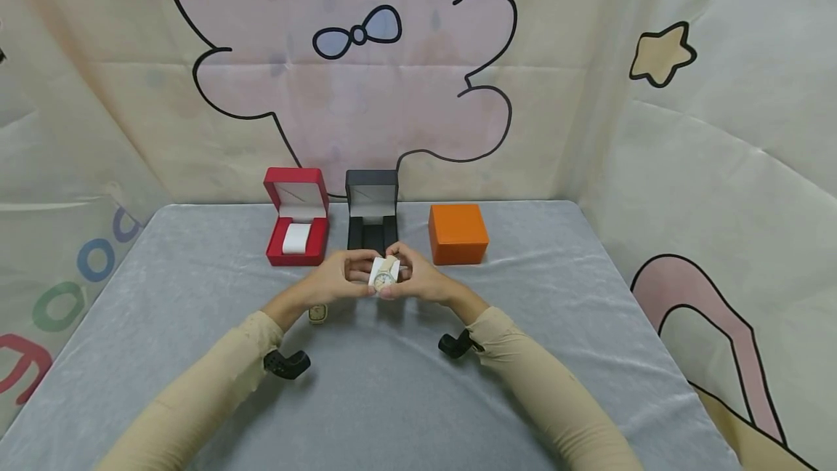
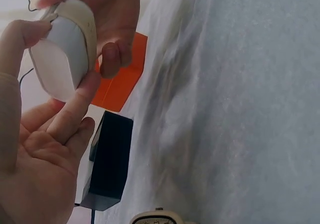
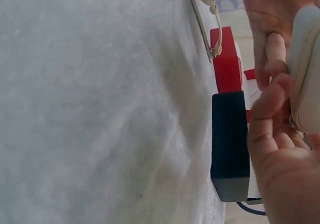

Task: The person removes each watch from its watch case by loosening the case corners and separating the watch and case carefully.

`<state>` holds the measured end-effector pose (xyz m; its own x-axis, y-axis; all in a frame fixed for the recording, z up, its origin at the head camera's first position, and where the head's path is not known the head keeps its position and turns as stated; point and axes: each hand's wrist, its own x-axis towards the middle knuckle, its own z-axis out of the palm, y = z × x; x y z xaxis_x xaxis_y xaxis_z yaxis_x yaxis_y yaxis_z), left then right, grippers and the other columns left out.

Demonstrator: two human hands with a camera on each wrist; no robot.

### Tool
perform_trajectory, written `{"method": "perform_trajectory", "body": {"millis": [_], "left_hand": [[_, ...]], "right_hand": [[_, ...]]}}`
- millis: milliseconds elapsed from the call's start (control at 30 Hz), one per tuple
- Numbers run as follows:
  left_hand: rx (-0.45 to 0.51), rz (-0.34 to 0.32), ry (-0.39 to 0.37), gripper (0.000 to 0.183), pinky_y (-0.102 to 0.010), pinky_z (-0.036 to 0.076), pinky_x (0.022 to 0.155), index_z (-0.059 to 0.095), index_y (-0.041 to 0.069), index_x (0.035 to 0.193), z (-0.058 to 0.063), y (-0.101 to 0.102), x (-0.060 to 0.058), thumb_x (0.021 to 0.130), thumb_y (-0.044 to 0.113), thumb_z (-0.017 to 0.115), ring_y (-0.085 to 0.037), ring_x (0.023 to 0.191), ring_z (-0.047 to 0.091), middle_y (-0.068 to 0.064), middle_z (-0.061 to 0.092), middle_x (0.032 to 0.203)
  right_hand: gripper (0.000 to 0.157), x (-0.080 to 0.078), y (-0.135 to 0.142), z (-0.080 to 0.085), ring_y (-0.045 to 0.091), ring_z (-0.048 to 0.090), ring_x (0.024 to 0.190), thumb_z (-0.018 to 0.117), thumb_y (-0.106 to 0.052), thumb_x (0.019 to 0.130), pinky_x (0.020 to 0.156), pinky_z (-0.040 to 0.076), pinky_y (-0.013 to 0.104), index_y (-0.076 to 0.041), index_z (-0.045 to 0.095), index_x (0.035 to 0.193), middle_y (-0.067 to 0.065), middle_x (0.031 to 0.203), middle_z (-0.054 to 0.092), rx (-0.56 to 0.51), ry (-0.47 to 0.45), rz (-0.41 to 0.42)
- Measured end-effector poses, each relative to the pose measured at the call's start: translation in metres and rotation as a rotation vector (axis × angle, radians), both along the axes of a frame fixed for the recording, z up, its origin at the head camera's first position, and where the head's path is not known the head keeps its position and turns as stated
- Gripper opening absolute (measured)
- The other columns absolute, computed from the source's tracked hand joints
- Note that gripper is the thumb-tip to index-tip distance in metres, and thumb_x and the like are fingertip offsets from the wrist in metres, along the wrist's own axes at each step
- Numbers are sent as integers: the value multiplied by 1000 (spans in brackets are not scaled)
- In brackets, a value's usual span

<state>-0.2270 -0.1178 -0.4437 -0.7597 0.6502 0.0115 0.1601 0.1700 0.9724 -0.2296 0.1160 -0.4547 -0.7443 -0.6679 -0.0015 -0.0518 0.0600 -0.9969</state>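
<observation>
Both hands hold a white watch cushion [image 2: 52,69] above the table, in front of the black box. A wristwatch with a round pale dial [image 1: 384,280] and a cream strap [image 2: 86,27] is wrapped around the cushion. My left hand [image 1: 335,278] pinches the cushion from the left, thumb on one side and fingers on the other. From the right, my right hand [image 1: 426,280] grips the cushion and watch, its thumb near the dial. A second cream-strapped watch [image 1: 317,313] with a squarish dial lies on the table below my left wrist.
Behind the hands stand an open red watch box [image 1: 297,259] with a white cushion [image 1: 297,238] inside, an open black watch box [image 1: 372,179] and a closed orange box [image 1: 458,235]. Grey cloth covers the table [image 1: 405,405]. A printed curtain [image 1: 418,107] hangs behind it.
</observation>
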Motion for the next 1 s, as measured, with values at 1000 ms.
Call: {"method": "perform_trajectory", "body": {"millis": [1000], "left_hand": [[-156,138,86,73,-40,60,91,41,-14,146,-1,4,2,88,13,76,-36,115,69,-31,64,131]], "right_hand": [[79,10,-12,10,15,62,77,68,-1,81,65,53,21,4,37,153,22,136,61,242,257,-103]]}}
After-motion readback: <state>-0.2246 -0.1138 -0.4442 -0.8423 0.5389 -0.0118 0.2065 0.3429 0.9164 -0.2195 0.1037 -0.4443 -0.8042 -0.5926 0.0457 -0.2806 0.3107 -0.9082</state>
